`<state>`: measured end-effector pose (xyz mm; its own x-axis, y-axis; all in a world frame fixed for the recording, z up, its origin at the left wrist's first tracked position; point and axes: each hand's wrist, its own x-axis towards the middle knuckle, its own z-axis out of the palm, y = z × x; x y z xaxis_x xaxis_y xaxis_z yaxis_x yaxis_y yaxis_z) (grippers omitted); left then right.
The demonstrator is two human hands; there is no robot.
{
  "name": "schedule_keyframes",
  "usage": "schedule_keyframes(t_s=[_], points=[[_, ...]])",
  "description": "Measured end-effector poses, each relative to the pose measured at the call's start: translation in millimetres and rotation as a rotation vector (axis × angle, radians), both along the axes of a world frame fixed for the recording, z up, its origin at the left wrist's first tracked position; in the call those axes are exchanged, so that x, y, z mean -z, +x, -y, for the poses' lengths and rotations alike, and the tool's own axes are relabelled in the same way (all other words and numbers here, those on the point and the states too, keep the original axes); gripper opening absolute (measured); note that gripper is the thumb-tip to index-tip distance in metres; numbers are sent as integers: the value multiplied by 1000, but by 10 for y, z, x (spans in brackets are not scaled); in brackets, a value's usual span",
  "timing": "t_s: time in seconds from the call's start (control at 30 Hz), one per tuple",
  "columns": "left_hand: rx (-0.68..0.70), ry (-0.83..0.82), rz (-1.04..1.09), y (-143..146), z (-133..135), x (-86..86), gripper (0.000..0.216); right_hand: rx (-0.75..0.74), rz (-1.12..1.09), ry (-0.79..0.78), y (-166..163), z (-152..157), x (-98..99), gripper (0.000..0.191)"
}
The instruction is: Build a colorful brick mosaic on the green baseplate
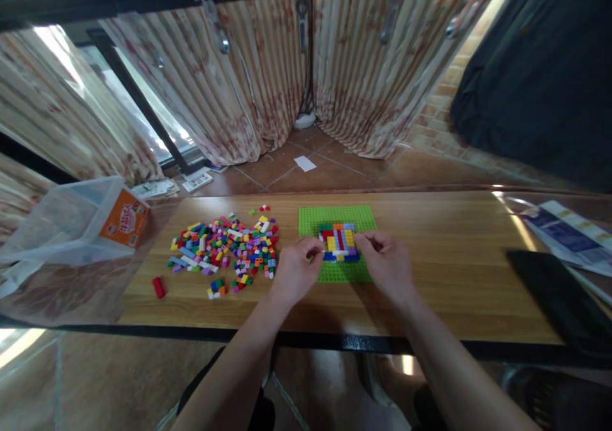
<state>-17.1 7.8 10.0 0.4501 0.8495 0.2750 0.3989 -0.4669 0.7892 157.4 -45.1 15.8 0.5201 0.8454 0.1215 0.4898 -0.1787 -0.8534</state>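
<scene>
Flanking one brick block [339, 241], left hand [295, 271], right hand [386, 266], one green baseplate [337, 219]

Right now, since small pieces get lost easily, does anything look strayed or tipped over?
One red brick lies alone near the table's front edge, apart from the loose brick pile. The clear tub at the left seems tipped on its side. A white paper sits on the floor beyond the table.

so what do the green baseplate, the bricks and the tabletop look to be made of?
Green baseplate: looks like moulded plastic, fine dotted texture, matte. Brick build and loose bricks: hard plastic, by the saturated colours and square edges. Table: wood or wood-look laminate, grain lines under a glossy glare; cannot tell which.
</scene>
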Motion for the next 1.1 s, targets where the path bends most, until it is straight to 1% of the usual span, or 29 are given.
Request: schedule_keyframes(t_s=[0.17, 0.3, 0.63, 0.73, 0.87, 1.1], points=[[41, 102, -40, 62, 19, 43, 18, -11, 17, 17, -15, 14, -29, 35], [1, 139, -42, 101, 27, 51, 18, -22, 47, 29, -23, 20, -50, 32], [-93, 71, -7, 102, 97, 51, 14, -75, 113, 77, -28, 7, -21, 31], [-124, 49, 18, 115, 110, 43, 15, -41, 105, 44, -23, 0, -21, 32], [-149, 28, 49, 136, 114, 51, 16, 21, 88, -44, 6, -7, -15, 33], [-118, 22, 82, 141, 113, 72, 17, -18, 86, -44, 20, -1, 1, 33]])
